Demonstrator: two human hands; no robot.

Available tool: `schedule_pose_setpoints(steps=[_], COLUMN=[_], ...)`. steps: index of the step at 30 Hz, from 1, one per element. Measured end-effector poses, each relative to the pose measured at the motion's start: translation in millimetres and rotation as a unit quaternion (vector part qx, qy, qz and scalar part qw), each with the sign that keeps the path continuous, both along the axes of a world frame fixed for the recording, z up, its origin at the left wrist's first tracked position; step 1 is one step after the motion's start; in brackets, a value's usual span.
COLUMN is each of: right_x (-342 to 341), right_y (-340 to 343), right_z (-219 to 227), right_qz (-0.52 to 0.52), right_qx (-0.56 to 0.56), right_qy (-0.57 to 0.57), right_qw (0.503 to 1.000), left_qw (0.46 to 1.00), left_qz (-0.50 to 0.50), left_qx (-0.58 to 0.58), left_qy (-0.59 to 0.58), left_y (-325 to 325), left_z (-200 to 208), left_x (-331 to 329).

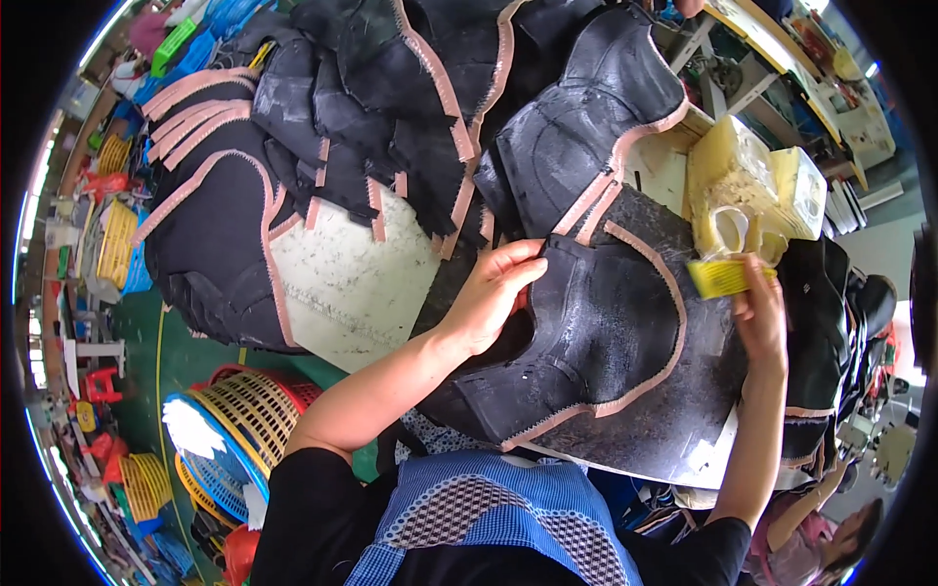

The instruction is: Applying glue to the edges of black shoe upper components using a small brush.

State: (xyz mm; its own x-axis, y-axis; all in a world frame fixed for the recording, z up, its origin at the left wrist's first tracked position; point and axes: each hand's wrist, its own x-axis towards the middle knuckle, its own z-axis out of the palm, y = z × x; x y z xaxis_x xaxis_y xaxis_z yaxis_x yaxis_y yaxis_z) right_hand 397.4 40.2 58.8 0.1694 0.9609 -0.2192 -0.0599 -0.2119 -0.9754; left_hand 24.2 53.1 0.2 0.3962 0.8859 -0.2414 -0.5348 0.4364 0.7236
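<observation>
A dark work board (711, 386) is extending beneath a black, pink-edged shoe upper (611, 327); the nearer left hand (484, 296) is pinching the upper's far-left corner, while right of the upper the right hand (761, 314) is gripping a flat yellow brush (720, 277), its long axis pointing toward the upper.

Bright, fairly even light fills the scene, with white strips (43, 166) glowing along the left rim. Glare blanches the near edge of the dark tabletop (711, 381), and a white bundle (195, 427) is nearly burnt out. The black panel (611, 317) carries a soft sheen (chalky rather than mirror-like). Toward the black border, straight lines bow and details smear.
</observation>
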Motion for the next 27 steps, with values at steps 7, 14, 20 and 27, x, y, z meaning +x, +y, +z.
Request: schedule_pose_setpoints(steps=[7, 14, 20, 27], right_x=[-140, -155, -169, -184], right_y=[1, 5, -35, -26], right_z=[16, 35, 14, 10], right_qz=[0.085, 0.096, 0.170, 0.077], right_qx=[0.090, 0.138, 0.039, 0.115], right_qy=[-0.125, -0.122, -0.140, -0.204], right_qw=[0.984, 0.978, 0.975, 0.969], left_qw=[0.998, 0.995, 0.998, 0.993], left_qz=[-0.013, -0.026, -0.024, 0.015], left_qx=[-0.056, -0.045, 0.035, 0.117], left_qy=[0.002, 0.084, -0.038, -0.011], left_y=[5, 4, 25, 68], left_z=[8, 15, 14, 22], left_x=[3, 5, 12, 15])
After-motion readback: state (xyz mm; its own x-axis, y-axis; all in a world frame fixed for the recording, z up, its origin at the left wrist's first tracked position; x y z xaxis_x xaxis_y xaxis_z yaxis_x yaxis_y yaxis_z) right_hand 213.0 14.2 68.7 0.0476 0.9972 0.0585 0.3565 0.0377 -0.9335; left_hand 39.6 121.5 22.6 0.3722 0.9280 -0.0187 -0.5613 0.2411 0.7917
